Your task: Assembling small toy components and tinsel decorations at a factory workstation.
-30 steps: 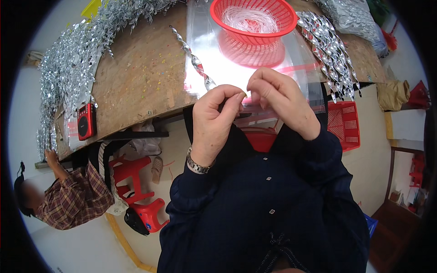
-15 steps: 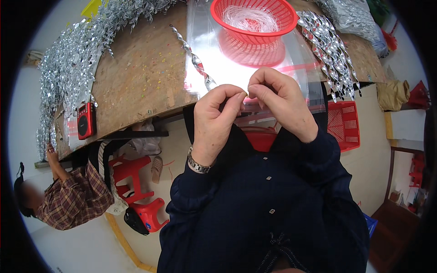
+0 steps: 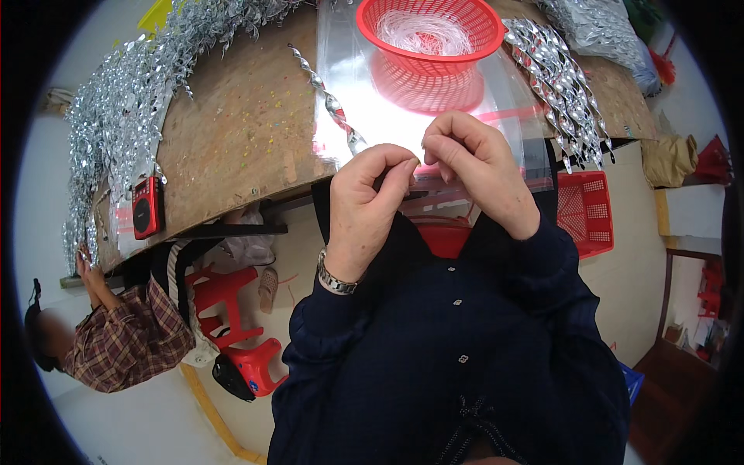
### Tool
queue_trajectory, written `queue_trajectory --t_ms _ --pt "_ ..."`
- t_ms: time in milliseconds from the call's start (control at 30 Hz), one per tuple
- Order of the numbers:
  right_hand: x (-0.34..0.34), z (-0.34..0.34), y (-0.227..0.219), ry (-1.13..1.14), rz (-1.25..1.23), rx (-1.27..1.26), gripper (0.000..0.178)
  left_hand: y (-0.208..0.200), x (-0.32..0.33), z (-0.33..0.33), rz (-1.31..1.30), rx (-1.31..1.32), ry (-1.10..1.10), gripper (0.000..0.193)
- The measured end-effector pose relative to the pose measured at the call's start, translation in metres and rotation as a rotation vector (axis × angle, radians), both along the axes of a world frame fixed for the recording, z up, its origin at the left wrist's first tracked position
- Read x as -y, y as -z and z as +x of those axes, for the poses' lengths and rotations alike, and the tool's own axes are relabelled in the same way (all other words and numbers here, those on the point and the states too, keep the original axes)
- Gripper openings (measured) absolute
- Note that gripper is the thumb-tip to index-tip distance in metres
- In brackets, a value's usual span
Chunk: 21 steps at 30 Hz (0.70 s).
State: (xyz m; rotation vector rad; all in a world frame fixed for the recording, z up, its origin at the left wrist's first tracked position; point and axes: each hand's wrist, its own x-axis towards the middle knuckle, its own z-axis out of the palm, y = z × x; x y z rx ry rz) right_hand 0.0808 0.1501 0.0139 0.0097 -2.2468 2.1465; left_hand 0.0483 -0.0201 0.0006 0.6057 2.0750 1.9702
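Note:
My left hand (image 3: 368, 198), a metal-band watch on its wrist, is closed in a pinch of thumb and forefinger. My right hand (image 3: 482, 174) is pinched too, its fingertips just apart from the left ones. What either pinch holds is too small to make out; a fine thread could be there but does not show. A twisted silver strip (image 3: 335, 107) lies over the table edge area and runs in behind my left hand, which hides its near end. Beyond my hands, a red plastic basket (image 3: 430, 60) holds a coil of clear pinkish thread (image 3: 422, 32).
Clear plastic sheeting (image 3: 353, 66) covers part of the wooden table (image 3: 232, 116). More twisted silver strips (image 3: 554, 85) hang over the edge at right. Silver garlands (image 3: 124, 101) and a red radio (image 3: 147, 208) are at left, where another person (image 3: 132, 341) works. Below right is a red crate (image 3: 585, 213).
My fingertips have parted slightly, the right hand staying pinched. At far left, the other person's hands have shifted a little on the silver garland.

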Motion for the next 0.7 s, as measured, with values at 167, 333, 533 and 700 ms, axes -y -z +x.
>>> queue_trajectory --t_ms 167,333,533,700 --pt "-0.007 0.0 -0.001 -0.048 -0.014 0.029 0.022 0.004 0.002 -0.002 -0.003 -0.078 0.004 0.009" --pt "-0.011 -0.001 -0.006 -0.123 0.096 0.031 0.028 0.002 0.001 -0.001 -0.049 -0.165 0.006 0.007" --pt "-0.014 -0.005 -0.015 -0.208 0.323 -0.055 0.02 0.0 -0.001 -0.001 -0.07 -0.285 0.036 0.007" --pt "-0.019 -0.005 -0.022 -0.255 0.289 -0.001 0.012 -0.001 0.0 -0.002 -0.114 -0.302 0.035 0.006"
